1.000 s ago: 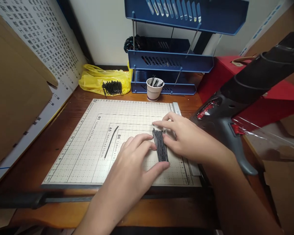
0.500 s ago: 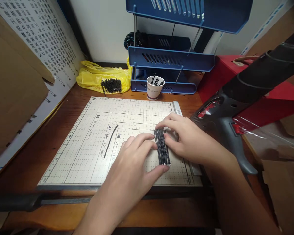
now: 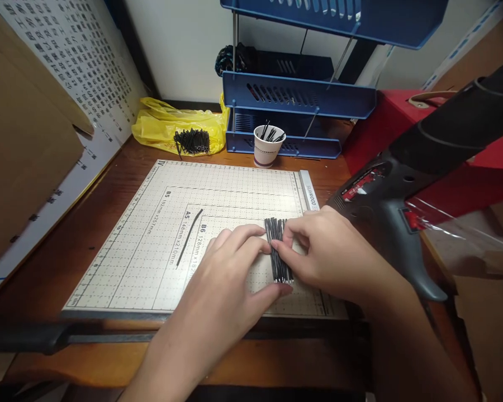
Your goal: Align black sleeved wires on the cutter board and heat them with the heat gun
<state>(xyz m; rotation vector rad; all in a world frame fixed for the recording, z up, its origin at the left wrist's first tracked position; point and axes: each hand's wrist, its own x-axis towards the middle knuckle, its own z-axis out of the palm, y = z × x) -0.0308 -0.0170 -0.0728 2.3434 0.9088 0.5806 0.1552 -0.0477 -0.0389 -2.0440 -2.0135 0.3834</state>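
Note:
A bundle of short black wires (image 3: 280,265) with silvery lower ends lies on the gridded board of a paper cutter (image 3: 146,257). My left hand (image 3: 230,273) frames it from the left, fingertips against its side and thumb at its lower ends. From the right, my right hand (image 3: 318,245) closes on the bundle, thumb across the top of the wires and index finger bent at their upper right. Further left on the board, apart from both hands, rests one single black wire (image 3: 188,239).
Behind the board stand a paper cup (image 3: 266,153) of black wires and a yellow plastic bag (image 3: 151,125) with a wire pile (image 3: 195,141). Blue tiered trays (image 3: 302,95) rise at the back. A dark trigger-handled tool (image 3: 396,201) leans close on the right; the cutter handle (image 3: 25,338) lies front left.
My right hand has shifted lower, its thumb now lying over the wires and its index finger drawn in. The bundle looks slightly wider at the top. My left hand stays about the same.

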